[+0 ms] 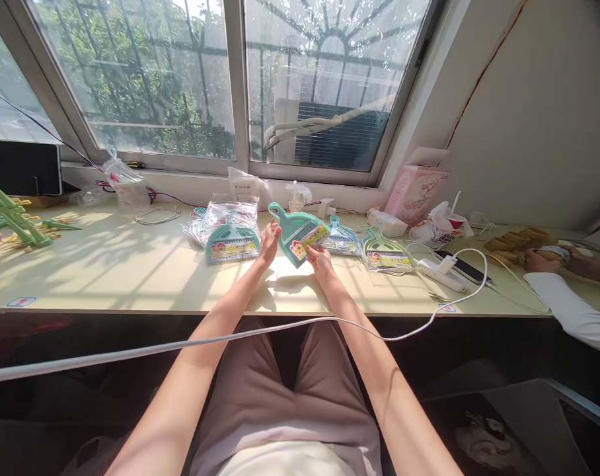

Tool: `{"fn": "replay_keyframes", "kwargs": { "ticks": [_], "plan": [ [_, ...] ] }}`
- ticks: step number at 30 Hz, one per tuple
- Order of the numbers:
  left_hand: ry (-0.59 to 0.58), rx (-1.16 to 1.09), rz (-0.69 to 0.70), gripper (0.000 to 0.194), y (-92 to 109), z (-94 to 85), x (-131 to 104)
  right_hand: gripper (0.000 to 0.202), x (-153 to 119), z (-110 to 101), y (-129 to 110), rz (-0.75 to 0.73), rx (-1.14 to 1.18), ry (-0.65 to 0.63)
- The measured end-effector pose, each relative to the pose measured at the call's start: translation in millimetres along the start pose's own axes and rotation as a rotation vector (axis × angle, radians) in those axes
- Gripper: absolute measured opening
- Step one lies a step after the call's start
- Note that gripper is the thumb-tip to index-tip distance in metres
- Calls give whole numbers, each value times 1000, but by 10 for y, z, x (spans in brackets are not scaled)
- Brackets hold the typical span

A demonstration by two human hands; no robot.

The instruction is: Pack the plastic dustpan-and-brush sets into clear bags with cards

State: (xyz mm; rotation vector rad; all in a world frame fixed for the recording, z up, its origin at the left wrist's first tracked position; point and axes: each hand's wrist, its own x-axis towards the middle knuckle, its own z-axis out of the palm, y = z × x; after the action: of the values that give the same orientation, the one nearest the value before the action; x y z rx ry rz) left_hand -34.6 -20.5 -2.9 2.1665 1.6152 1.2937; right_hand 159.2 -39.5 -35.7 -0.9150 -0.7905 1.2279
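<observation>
Left hand (269,243): grasping the dustpan (291,228) by its left edge
Right hand (320,259): pinching its lower right corner
Dustpan: tilted — best steadied lightly, both edges

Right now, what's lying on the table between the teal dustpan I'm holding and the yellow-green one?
A blue dustpan lies between your teal dustpan and the yellow-green dustpan, as the head view shows.

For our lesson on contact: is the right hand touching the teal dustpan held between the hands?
Touching: the head view shows the right hand gripping the lower edge of the dustpan, partly covering its label.
</observation>
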Motion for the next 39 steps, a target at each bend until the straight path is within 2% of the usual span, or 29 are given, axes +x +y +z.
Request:
{"fn": "replay_keyframes", "kwargs": {
  "ticks": [2,3,6,10,14,17,19,21,23,24,26,28,31,33,36,39],
  "plan": [
    [133,173,-80,58,-51,-132,109,40,-14,-13,-39,10,-18,10],
    [154,265,-101,58,-99,-212,169,40,-18,-12,-50,14,-23,12],
    [-9,569,-28,59,-289,-472,329,36,-18,5,-51,25,-11,2],
    [-118,649,12,42,-440,-757,407,33,-2,33,-39,34,13,-12],
    [-145,615,163,47,-449,-970,269,33,-13,51,-49,39,40,8],
    [-118,540,287,46,-556,-1220,74,31,-37,65,-55,66,71,22],
    [-170,561,267,42,-691,-1454,-31,33,-53,79,-54,81,65,33],
    [-270,631,186,35,-822,-1690,-85,36,-69,94,-55,98,50,40],
    [-310,703,98,34,-888,-1840,-92,37,-86,103,-60,122,31,36],
    [-291,731,72,37,-884,-1858,-88,36,-95,104,-66,142,13,37],
    [-211,763,70,44,-800,-1757,-87,34,-111,100,-81,186,-32,31],
    [-160,760,83,46,-645,-1500,-109,32,-125,91,-100,219,-62,21],
    [-191,759,65,46,-409,-1020,-175,33,-155,82,-130,215,-63,-3],
    [-212,787,72,42,-327,-789,-204,34,-194,78,-149,193,-54,-19],
    [-220,824,75,33,-343,-673,-184,31,-272,73,-171,169,-32,-56],
    [-227,834,14,29,-433,-740,-115,29,-324,76,-185,203,-56,-83]
  ]
}}
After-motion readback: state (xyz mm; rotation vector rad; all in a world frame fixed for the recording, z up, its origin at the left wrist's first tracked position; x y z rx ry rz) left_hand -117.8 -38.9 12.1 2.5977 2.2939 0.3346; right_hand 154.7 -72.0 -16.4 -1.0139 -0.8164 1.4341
